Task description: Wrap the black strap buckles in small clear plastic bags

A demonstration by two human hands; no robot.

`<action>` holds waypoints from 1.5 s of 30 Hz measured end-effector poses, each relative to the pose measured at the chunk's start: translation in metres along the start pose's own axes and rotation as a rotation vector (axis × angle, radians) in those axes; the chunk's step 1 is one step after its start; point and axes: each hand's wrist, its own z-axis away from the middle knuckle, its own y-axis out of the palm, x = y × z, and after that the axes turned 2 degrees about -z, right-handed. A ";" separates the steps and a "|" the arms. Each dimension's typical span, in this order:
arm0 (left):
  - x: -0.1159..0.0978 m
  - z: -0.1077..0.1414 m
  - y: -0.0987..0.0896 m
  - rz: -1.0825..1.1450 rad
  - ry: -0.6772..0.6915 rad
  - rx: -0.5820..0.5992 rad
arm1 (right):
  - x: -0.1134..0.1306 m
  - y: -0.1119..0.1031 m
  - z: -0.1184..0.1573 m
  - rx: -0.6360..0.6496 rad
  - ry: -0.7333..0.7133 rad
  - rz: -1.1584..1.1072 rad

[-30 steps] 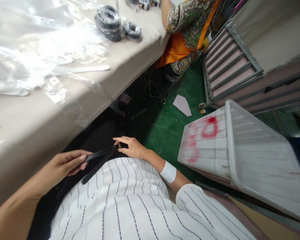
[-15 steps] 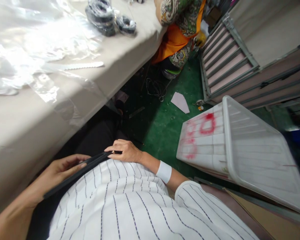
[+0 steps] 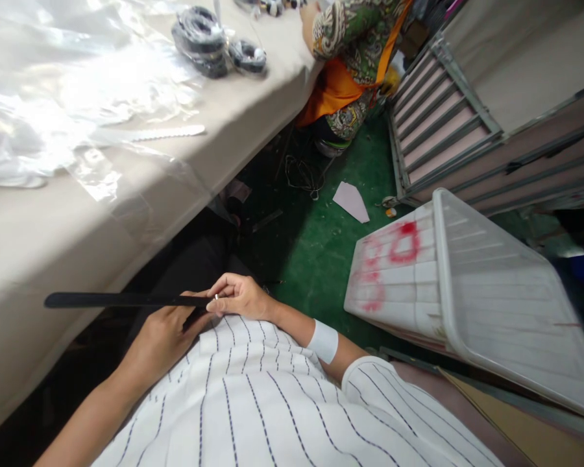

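A black strap [image 3: 111, 299] lies level across the lower left of the head view, its rounded free end over the table's edge. My left hand [image 3: 172, 324] has its fingers closed on the strap near its right end. My right hand [image 3: 238, 297] pinches that end, where a small shiny metal piece [image 3: 217, 297] shows at the fingertips. Both hands are close together, just in front of the striped shirt. A white band is around my right forearm.
The cloth-covered table [image 3: 39, 240] at the left bears clear plastic bags [image 3: 78, 78] and wrapped black coils [image 3: 202, 42]. A person in an orange apron [image 3: 333, 87] sits beyond. A white bin [image 3: 394, 266] stands at the right, near a metal rack [image 3: 442, 117].
My left hand has moved right, close to my right hand. The strap has swung from a slant along my left wrist to level, its free end now pointing left.
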 end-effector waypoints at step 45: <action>0.017 0.054 -0.070 0.491 -0.825 0.227 | 0.002 -0.025 -0.010 0.131 -0.277 0.624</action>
